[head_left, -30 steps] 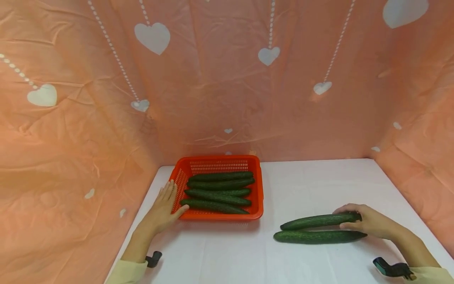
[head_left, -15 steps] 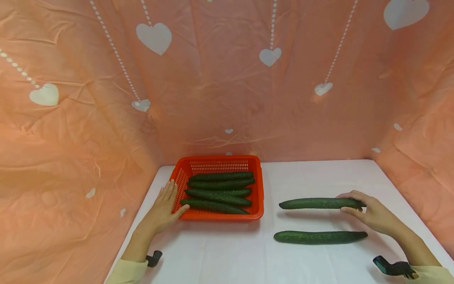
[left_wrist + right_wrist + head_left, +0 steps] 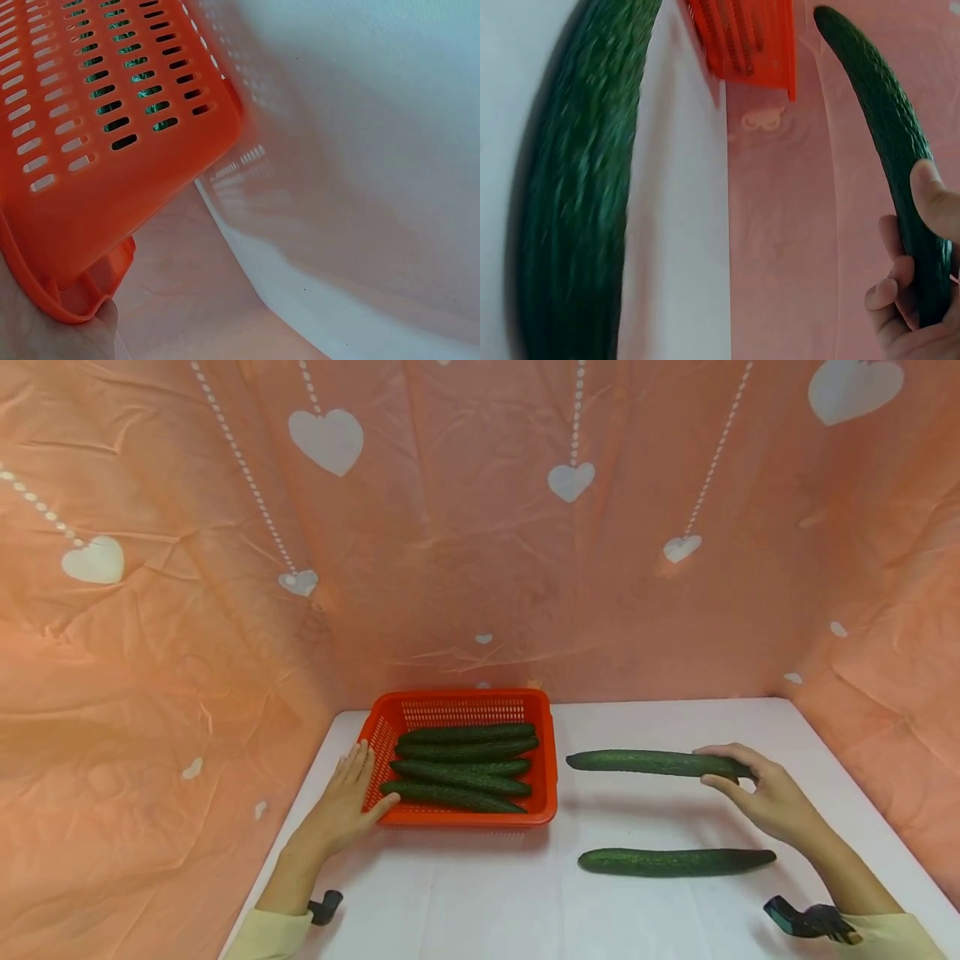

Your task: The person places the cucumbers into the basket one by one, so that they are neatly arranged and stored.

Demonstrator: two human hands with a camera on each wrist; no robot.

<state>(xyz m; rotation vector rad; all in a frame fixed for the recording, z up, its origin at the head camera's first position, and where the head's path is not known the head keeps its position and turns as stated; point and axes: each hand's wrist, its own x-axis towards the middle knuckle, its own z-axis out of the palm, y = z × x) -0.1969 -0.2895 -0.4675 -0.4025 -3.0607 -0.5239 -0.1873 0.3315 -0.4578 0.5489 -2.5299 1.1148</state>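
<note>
My right hand [image 3: 772,793] holds a long green cucumber [image 3: 645,762] by its right end, raised over the table with its far tip pointing left. In the right wrist view, thumb and curled fingers wrap this cucumber [image 3: 881,112]. A second cucumber [image 3: 675,862] lies on the table nearer the front. At the left, my left hand [image 3: 345,797] rests on the side of a red-orange plastic basket [image 3: 553,760], its fingers straight. Several cucumbers [image 3: 465,750] lie side by side in that basket. The left wrist view has the basket's slotted wall [image 3: 150,165], with the hand at its rim.
A white-covered table [image 3: 487,893] carries everything. Peach cloth [image 3: 465,568] with pale hearts hangs behind it and along both sides. Small dark devices [image 3: 326,907] stick out beside both wrists.
Lifted off the table beside the other cucumber, the cucumber in my right hand has risen and moved away from me, then left toward the basket. My left hand stays on the basket.
</note>
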